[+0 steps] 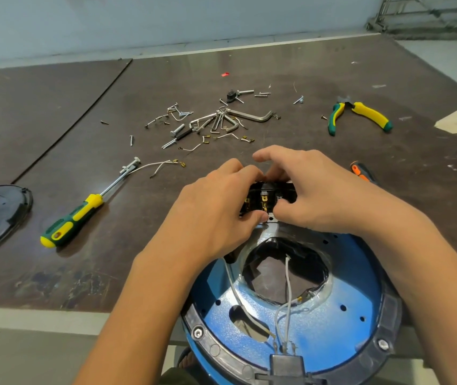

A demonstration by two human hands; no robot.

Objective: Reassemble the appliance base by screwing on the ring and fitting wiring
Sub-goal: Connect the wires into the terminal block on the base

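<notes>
Blue metal of the appliance base [341, 276] is lying at the desk [55, 259] edge, its grey ring [221, 350] sitting screwed around the rim, while both hands are working at its far side. Left hand [216, 207] and right hand [313, 190] are pinching a black terminal block [270, 197], long axis running left to right, fingers [259, 217] narrow around it. White wires [287, 284] are trailing loose inside the base's hollow, nearer the person than the block.

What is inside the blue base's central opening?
Inside the blue base opening, a white wire rises past black lining; brown tabletop shows through. Both hands hide the far rim.
</notes>
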